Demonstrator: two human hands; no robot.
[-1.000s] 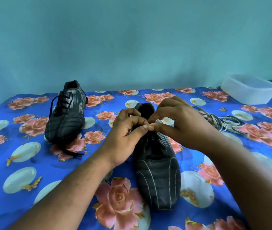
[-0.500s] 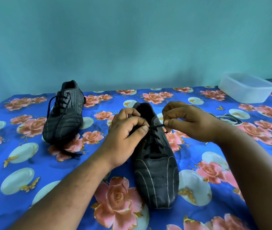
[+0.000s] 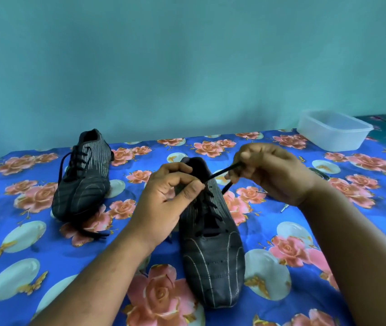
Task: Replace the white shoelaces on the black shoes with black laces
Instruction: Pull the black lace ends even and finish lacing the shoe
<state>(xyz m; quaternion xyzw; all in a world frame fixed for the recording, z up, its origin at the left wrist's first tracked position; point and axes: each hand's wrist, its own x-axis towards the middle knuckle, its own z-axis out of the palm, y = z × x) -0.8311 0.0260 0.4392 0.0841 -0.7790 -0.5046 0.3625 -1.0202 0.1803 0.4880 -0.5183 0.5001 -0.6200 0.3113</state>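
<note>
A black shoe with pale stripes (image 3: 213, 260) lies in front of me, toe toward me, threaded with a black lace (image 3: 221, 173). My left hand (image 3: 166, 198) grips the shoe's left side near the top eyelets, thumb pressed by the lace. My right hand (image 3: 269, 170) pinches the lace's end and holds it taut up and to the right. The lace's other end (image 3: 226, 188) hangs below that hand. A second black shoe (image 3: 81, 180) with black laces stands at the left. The white laces (image 3: 319, 172) are mostly hidden behind my right wrist.
A flowered blue cloth (image 3: 22, 255) covers the surface. A clear plastic tub (image 3: 333, 130) stands at the back right corner. A turquoise wall rises just behind the surface.
My right hand has moved up and to the right, drawing the black lace out taut from the top eyelets. My left hand has stayed on the shoe.
</note>
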